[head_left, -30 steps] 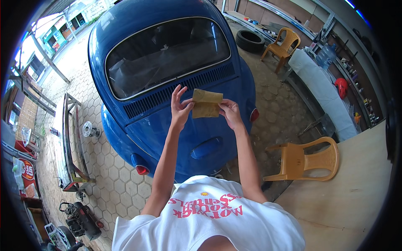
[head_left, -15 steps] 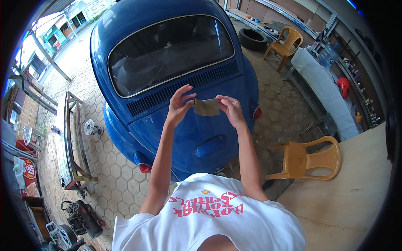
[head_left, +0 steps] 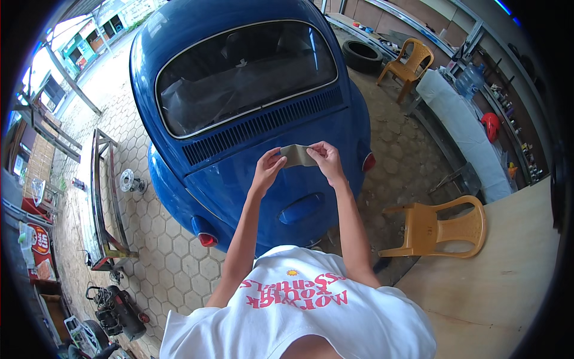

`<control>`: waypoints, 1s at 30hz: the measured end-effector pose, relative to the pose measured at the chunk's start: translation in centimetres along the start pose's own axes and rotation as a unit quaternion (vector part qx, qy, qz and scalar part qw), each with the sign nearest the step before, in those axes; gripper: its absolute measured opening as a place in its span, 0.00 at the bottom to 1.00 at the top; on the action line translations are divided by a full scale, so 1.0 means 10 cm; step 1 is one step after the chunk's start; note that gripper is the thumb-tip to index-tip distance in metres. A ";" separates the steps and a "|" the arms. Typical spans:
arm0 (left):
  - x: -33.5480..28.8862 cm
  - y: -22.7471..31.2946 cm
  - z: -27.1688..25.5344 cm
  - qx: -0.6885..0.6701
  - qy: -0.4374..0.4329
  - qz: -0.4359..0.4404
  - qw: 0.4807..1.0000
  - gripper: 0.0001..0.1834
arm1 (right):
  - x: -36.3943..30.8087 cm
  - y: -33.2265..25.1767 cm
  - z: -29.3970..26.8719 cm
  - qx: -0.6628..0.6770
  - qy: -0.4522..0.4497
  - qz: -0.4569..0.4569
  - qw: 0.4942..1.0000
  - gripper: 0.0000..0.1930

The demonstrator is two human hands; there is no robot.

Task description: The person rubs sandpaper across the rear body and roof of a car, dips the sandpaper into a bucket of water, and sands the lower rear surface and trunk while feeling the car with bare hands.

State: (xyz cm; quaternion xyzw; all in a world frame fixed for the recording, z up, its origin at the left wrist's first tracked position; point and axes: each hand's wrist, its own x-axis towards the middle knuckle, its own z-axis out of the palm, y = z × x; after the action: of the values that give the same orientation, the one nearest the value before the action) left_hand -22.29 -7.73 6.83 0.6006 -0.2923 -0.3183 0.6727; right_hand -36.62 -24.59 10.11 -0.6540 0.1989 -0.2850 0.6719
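Observation:
A small, stiff grey-brown sheet (head_left: 295,155), which looks like sandpaper, is stretched between my two hands and curves a little. My left hand (head_left: 269,169) pinches its left edge with thumb and fingers. The right edge is gripped by my right hand (head_left: 327,161) in the same way. Behind and below the sheet is the rear lid of a blue car (head_left: 257,185), with a slotted vent (head_left: 263,125) under the rear window (head_left: 245,75). The sheet appears to be held above the lid, apart from it.
A yellow plastic chair (head_left: 436,228) lies tipped at right beside a wooden board (head_left: 478,293). Farther back are another yellow chair (head_left: 409,63), a tyre (head_left: 362,55) and a covered workbench (head_left: 460,131). At left are a metal-framed bench (head_left: 95,203) and an air compressor (head_left: 122,312).
My left hand has moved right and down and now pinches the sheet's left edge with its fingers gathered in. The sheet has risen slightly and bends more; my right hand has shifted slightly left.

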 end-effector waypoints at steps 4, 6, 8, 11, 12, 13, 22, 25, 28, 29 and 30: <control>-0.06 -0.03 0.06 -0.018 0.047 0.013 0.999 0.29 | -0.10 0.12 -0.01 -0.017 0.033 0.021 0.999 0.07; -0.11 -0.08 0.10 -0.021 0.039 -0.004 0.999 0.28 | -0.16 0.31 -0.05 -0.008 0.050 0.029 0.998 0.07; -0.17 -0.22 0.08 -0.021 0.034 -0.024 0.999 0.28 | -0.22 0.50 -0.03 -0.024 0.056 0.024 0.998 0.09; -0.24 -0.49 -0.05 0.032 0.040 -0.035 0.998 0.28 | -0.30 0.76 0.08 -0.064 0.060 0.055 0.995 0.11; -0.24 -0.54 -0.05 0.036 0.036 -0.032 0.998 0.28 | -0.32 0.83 0.07 -0.087 0.054 0.067 0.992 0.10; -0.25 -0.61 -0.08 0.048 0.038 -0.039 0.997 0.28 | -0.34 0.88 0.09 -0.123 0.063 0.063 0.988 0.09; 0.59 -0.58 -0.35 0.128 0.018 -0.003 0.992 0.26 | 0.26 1.18 0.33 -0.063 0.165 0.084 0.981 0.10; 1.03 -0.23 -0.22 0.275 0.058 0.162 0.946 0.23 | 0.62 1.15 0.22 -0.097 0.254 0.037 0.962 0.15; 1.28 0.00 -0.29 0.411 0.114 0.293 0.856 0.21 | 0.76 1.19 0.30 -0.062 0.256 0.027 0.964 0.30; 1.36 0.00 -0.30 0.475 0.099 0.305 0.819 0.20 | 0.79 1.28 0.35 -0.164 0.247 -0.006 0.955 0.34; 1.37 -0.04 -0.29 0.474 0.091 0.303 0.822 0.20 | 0.79 1.39 0.41 -0.266 0.234 -0.036 0.934 0.37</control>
State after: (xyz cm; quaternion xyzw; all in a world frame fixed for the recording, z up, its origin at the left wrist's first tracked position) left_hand -11.48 -16.62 6.30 0.7530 -0.5118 0.1352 0.3908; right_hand -26.27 -26.78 -2.56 -0.7300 0.3953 -0.3913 0.3971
